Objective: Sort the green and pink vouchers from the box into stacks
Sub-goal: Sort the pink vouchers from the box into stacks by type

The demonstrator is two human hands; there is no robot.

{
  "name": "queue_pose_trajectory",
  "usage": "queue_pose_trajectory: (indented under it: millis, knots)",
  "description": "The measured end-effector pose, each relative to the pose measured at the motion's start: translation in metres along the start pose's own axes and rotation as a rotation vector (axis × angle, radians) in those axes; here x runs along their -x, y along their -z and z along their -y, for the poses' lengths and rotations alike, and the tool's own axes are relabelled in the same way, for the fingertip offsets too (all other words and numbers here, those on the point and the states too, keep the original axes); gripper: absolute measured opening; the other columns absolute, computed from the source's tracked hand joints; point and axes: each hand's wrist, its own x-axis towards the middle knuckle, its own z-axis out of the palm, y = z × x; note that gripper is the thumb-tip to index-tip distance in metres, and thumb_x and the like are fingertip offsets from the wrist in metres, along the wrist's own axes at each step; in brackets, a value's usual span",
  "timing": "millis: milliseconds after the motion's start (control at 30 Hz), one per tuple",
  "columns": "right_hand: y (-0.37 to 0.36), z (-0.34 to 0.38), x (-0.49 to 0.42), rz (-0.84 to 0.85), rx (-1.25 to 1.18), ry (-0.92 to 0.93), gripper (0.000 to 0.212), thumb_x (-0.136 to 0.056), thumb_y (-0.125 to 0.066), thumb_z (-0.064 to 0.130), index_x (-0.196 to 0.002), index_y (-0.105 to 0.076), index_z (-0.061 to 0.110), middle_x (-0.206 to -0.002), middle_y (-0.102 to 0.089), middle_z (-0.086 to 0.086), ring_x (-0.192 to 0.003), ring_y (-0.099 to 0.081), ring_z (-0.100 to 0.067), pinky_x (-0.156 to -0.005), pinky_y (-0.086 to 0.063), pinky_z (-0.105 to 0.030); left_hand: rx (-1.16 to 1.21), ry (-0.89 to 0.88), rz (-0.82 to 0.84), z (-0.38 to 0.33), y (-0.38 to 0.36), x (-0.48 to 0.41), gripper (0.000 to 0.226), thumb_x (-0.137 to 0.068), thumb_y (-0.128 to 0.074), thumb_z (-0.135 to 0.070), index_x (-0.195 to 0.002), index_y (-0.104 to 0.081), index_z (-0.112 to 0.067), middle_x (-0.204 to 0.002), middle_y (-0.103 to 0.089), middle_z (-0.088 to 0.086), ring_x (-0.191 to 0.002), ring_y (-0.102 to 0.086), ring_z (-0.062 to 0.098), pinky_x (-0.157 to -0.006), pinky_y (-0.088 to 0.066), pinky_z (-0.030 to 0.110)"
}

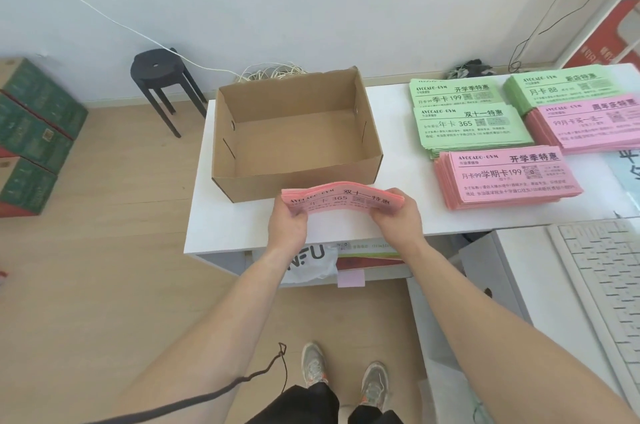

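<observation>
Our left hand point(288, 219) and right hand point(397, 215) grip ends of pink bundle point(341, 198), bowed, before box point(298, 132). Box looks emptied. Next, we judge: set bundle beside stacks point(502, 177), edges squared.

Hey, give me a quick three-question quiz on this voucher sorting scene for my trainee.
1. True or false: the cardboard box has vouchers in it.
2. What grips the pink voucher bundle? A: left hand only. B: right hand only. C: both hands.
3. Fill in: ___ green stacks lie on the table.

Key: 1 false; 2 C; 3 three.
</observation>
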Motion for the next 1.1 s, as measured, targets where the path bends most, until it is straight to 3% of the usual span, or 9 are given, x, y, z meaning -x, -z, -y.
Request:
queue_pose_trajectory:
  millis: [100,233,333,467,567,700,833,1000,1100]
  knots:
    - [0.008,0.006,0.002,-0.007,-0.025,-0.004,0.019,-0.090,-0.069,0.010,-0.102,-0.070,0.024,-0.094,-0.073,0.009,-0.090,-0.069,-0.015,-0.078,-0.056,-0.035,-0.094,-0.024,0.045,-0.001,-0.001,0.005,0.042,-0.098,-0.047,-0.003,-0.137,-0.046,-0.017,-0.127,-0.061,-0.002,-0.111,-0.053,0.014,-0.092,-0.038,0.025]
    - [0.050,0.018,0.013,-0.041,-0.041,-0.016,0.030,-0.087,-0.066,0.002,-0.107,-0.070,0.024,-0.100,-0.073,0.011,-0.095,-0.068,-0.008,-0.075,-0.053,-0.023,-0.139,-0.127,0.166,-0.032,-0.008,0.026,0.051,-0.094,-0.050,0.000,-0.140,-0.043,-0.022,-0.128,-0.061,-0.008,-0.113,-0.056,0.014,-0.096,-0.042,0.027]
    - [0.098,0.025,0.027,-0.139,-0.111,-0.017,0.028,-0.084,-0.070,-0.002,-0.103,-0.071,0.018,-0.098,-0.075,0.007,-0.094,-0.071,-0.011,-0.079,-0.057,-0.027,-0.128,-0.193,0.259,-0.067,-0.029,0.044,0.054,-0.093,-0.052,0.000,-0.141,-0.044,-0.024,-0.126,-0.061,-0.011,-0.112,-0.058,0.012,-0.095,-0.046,0.028]
    - [0.160,0.029,0.049,-0.317,-0.434,-0.065,0.022,-0.087,-0.075,0.005,-0.103,-0.071,0.020,-0.100,-0.077,0.004,-0.093,-0.072,-0.013,-0.071,-0.054,-0.025,-0.030,-0.204,0.349,-0.114,-0.078,0.062,0.047,-0.090,-0.051,0.005,-0.126,-0.054,-0.025,-0.119,-0.066,-0.008,-0.104,-0.063,0.012,-0.079,-0.050,0.029]
    - [0.191,0.023,0.063,-0.389,-0.666,-0.123,0.016,-0.091,-0.072,0.011,-0.106,-0.069,0.018,-0.105,-0.077,-0.001,-0.095,-0.073,-0.021,-0.075,-0.055,-0.032,0.060,-0.145,0.428,-0.138,-0.120,0.075,0.046,-0.087,-0.049,0.005,-0.121,-0.058,-0.025,-0.120,-0.069,-0.003,-0.107,-0.066,0.019,-0.087,-0.059,0.045]
    - [0.211,0.017,0.075,-0.358,-0.616,-0.176,0.023,-0.097,-0.063,0.011,-0.118,-0.062,0.017,-0.106,-0.075,-0.009,-0.083,-0.077,-0.023,-0.068,-0.059,-0.036,0.125,-0.102,0.511,-0.156,-0.169,0.094,0.052,-0.086,-0.050,0.008,-0.128,-0.056,-0.022,-0.122,-0.070,-0.002,-0.107,-0.067,0.022,-0.088,-0.059,0.052]
    - [0.230,0.016,0.072,-0.342,-0.618,-0.225,0.035,-0.097,-0.054,0.004,-0.127,-0.046,0.019,-0.102,-0.076,-0.007,-0.072,-0.077,-0.024,-0.058,-0.058,-0.033,0.133,-0.066,0.519,-0.165,-0.206,0.105,0.050,-0.084,-0.054,0.009,-0.127,-0.054,-0.016,-0.119,-0.071,0.003,-0.102,-0.069,0.024,-0.082,-0.061,0.049]
    - [0.253,0.010,0.053,-0.332,-0.592,-0.261,0.051,-0.093,-0.052,-0.002,-0.136,-0.038,0.022,-0.102,-0.075,-0.003,-0.073,-0.077,-0.023,-0.055,-0.057,-0.030,0.105,-0.092,0.536,-0.177,-0.236,0.107,0.049,-0.085,-0.056,0.011,-0.128,-0.053,-0.013,-0.115,-0.070,0.003,-0.098,-0.069,0.021,-0.083,-0.062,0.049]
    - [0.264,0.010,0.041,-0.374,-0.547,-0.282,0.050,-0.093,-0.049,-0.005,-0.132,-0.038,0.023,-0.097,-0.072,0.004,-0.071,-0.076,-0.018,-0.051,-0.056,-0.027,0.108,-0.071,0.577,-0.186,-0.252,0.102,0.044,-0.084,-0.060,0.010,-0.120,-0.055,-0.015,-0.112,-0.071,0.005,-0.098,-0.071,0.025,-0.081,-0.062,0.051]
